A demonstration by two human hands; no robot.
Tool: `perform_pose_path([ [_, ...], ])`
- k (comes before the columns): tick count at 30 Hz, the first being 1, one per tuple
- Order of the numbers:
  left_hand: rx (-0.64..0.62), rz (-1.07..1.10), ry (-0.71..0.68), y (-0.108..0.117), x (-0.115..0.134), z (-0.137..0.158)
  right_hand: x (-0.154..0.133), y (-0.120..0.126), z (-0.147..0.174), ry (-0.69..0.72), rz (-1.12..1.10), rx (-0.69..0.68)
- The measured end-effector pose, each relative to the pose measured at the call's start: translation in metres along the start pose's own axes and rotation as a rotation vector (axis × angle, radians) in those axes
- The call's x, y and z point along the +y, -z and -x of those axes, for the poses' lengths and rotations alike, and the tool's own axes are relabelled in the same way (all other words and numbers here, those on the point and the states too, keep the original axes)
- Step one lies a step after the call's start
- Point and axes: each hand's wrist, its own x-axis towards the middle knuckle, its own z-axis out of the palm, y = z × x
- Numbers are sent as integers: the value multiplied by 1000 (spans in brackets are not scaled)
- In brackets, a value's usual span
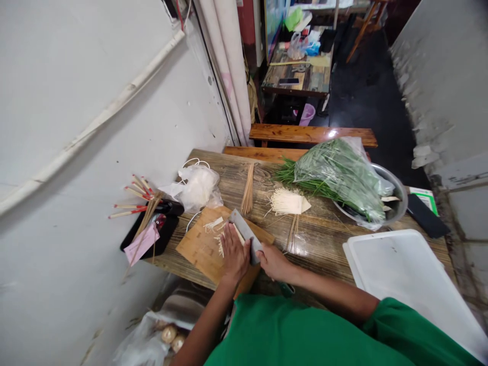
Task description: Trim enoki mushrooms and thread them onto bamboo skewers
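Note:
On the wooden cutting board (198, 249), my left hand (234, 254) holds down a bunch of enoki mushrooms (221, 247), mostly covered by the fingers. My right hand (272, 262) grips a cleaver (246, 235), its broad blade slanting close beside my left fingers and thumb. A small strip of enoki (214, 223) lies loose at the board's far side. Beyond the board, flattened enoki portions (287, 202) are stacked on the table, with thin bamboo skewers (293, 235) sticking out toward me. Another bundle of skewers (248, 190) rests just past the blade.
A bag of green chives (331, 173) leans over a metal bowl (398, 195). White plastic trays (404, 269) sit at the right. At left are a plastic bag (200, 187) and a black container (168, 231) with red-tipped sticks. Wooden benches (312, 134) stand behind the table.

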Motion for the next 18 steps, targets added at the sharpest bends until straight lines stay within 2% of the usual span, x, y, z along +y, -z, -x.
perform_pose_path([
  [7,38,-9,-53,26,2,-1,-24,0,20,72,143,110],
  [12,114,15,-129,57,4,-4,-49,-4,38,122,202,163],
  [18,132,97,-200,93,6,-6,-83,-8,62,174,249,227],
])
